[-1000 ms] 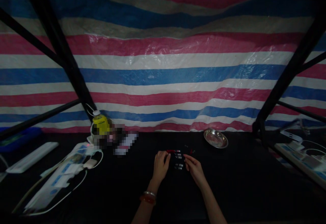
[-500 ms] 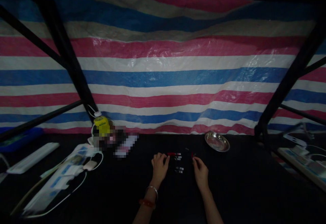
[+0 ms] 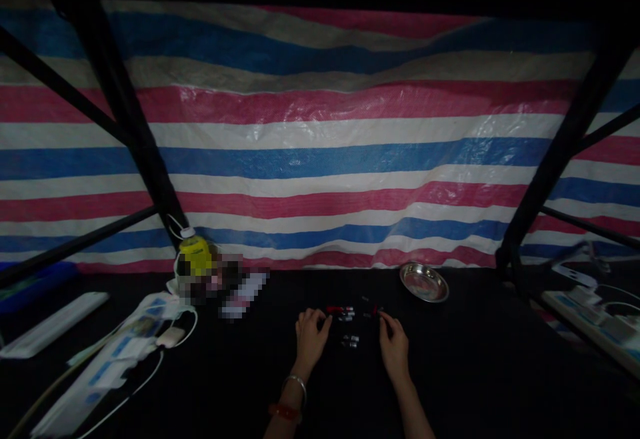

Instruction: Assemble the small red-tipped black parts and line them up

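My left hand [image 3: 311, 339] rests on the dark table, thumb apart from its bent fingers and nothing visibly held. Just right of its fingertips lies a slim red tube with a shiny end [image 3: 340, 309]. Small silvery pieces [image 3: 346, 318] sit right below that tube, and more silvery pieces [image 3: 351, 341] lie nearer to me. Thumb and fingers of my right hand [image 3: 395, 346] are pinched at a small red piece [image 3: 375, 310], too dim to name closely. Small dark bits [image 3: 365, 299] lie beside it.
A round metal dish [image 3: 424, 283] stands at the back right. On the left are a yellow-filled bottle [image 3: 196, 256], white power strips [image 3: 107, 366] and cables. Another power strip [image 3: 590, 326] lies far right. Black frame posts and a striped sheet [image 3: 350, 159] bound the table.
The whole view has shifted slightly, with the table scene lower and a little left. Near the right fingertips, the small red piece has a slightly different angle. The left hand stays by the red tube.
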The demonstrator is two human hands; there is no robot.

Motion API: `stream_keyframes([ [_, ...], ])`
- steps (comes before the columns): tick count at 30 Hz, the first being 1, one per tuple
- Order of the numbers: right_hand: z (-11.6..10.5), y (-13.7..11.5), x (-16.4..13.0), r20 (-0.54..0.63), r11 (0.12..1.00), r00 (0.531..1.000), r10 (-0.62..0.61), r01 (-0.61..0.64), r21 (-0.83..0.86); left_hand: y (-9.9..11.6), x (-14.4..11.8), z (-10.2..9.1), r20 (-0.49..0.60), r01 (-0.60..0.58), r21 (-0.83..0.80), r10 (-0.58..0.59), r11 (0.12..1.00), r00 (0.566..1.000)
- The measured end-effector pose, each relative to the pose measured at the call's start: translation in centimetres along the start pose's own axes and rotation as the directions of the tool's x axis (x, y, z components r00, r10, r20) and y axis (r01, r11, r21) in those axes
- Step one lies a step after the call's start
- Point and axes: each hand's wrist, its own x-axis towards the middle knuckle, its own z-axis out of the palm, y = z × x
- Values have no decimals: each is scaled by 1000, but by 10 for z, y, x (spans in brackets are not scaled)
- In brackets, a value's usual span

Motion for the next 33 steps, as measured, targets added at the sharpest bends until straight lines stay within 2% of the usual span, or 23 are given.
stream_keyframes([
  [3,-1,1,0,-32,999,999,19,-20,-38,-2,0,1,9,-14,10,14,1000,1000],
  [7,-1,5,0,-10,995,999,38,-39,-93,-2,0,1,22,-25,22,25,999,999],
  [14,-2,-4,-3,8,991,1000,-11,12,-130,-1,2,4,-14,-14,24,14,1000,1000],
  [17,-4,-16,-5,95,988,992,-78,90,-128,-2,2,5,-26,-17,13,17,1000,1000],
  [22,-6,-30,-9,276,967,944,-184,224,-123,-2,4,4,-21,-3,1,3,1000,1000],
  [28,-7,-35,-10,387,950,911,-144,237,-203,-1,3,0,63,-3,-21,4,1000,998],
  [33,-8,-39,-10,425,942,897,-121,239,-236,0,3,-2,94,-1,-14,2,1000,996],
])
